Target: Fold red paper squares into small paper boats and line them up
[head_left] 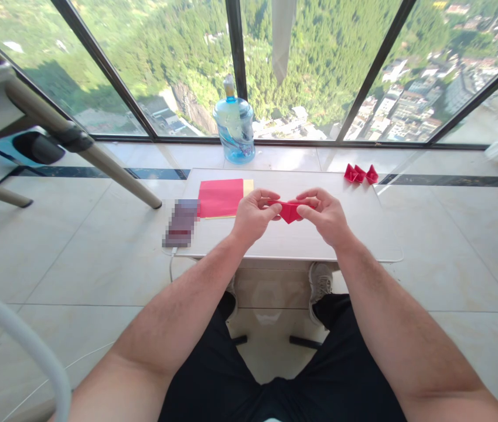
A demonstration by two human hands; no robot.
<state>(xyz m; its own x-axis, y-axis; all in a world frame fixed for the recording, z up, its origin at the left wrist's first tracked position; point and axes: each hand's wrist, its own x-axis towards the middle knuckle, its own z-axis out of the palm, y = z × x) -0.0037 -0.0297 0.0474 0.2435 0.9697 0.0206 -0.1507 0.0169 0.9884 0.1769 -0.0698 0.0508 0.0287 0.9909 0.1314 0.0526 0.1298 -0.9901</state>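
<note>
A folded red paper piece (pixel 290 210) hangs just above the small white table (pixel 363 234), held between both hands. My left hand (pixel 254 215) pinches its left end with the fingers closed. My right hand (pixel 326 215) pinches its right end the same way. A stack of red paper sheets (pixel 220 197) with a yellow sheet under it lies flat on the table to the left of my hands. Three finished red folded paper shapes (pixel 360 174) sit at the table's far right corner.
A blurred phone (pixel 181 223) with a cable lies at the table's left edge. A blue water jug (pixel 234 126) stands on the floor by the window. Grey chair legs (pixel 99 155) slant at the left. A white tube (pixel 24 340) curves at bottom left.
</note>
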